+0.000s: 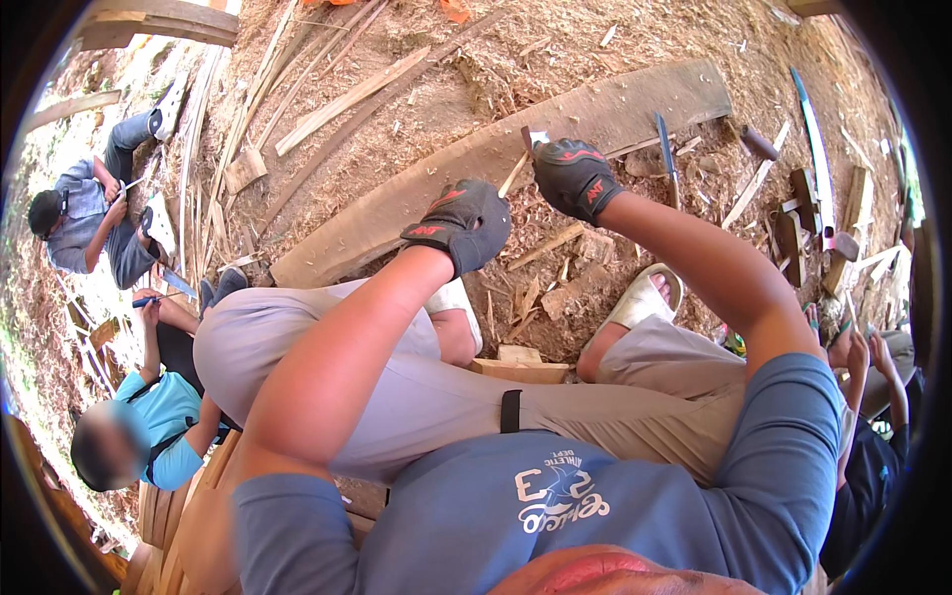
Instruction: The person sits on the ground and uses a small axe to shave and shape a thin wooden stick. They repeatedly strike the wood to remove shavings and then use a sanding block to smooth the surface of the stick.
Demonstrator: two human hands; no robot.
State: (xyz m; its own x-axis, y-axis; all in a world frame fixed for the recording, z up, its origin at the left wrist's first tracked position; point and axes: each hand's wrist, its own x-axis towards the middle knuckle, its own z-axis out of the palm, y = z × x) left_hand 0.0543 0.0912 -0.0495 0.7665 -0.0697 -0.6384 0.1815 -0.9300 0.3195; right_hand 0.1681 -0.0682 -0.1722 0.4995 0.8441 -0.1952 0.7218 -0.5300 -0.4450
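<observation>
My left hand [458,226], in a dark glove with red marks, is closed at the lower end of a thin pale wooden stick [513,177]. The stick slants up toward my right hand [575,180], which wears a matching glove and is closed too. From its fingers juts a small dark brown flat piece [527,140], with a scrap of white beside it. What my right hand grips is mostly hidden by the glove. Both hands are above the near edge of a long wooden plank [416,164] on the ground.
A knife [666,149] rests at the plank's right end, near a wooden mallet [760,142]. Farther right lies a long saw [815,149]. Wood offcuts [521,369] lie between my sandalled feet. Other people sit left [84,213], lower left [164,426] and right [873,436].
</observation>
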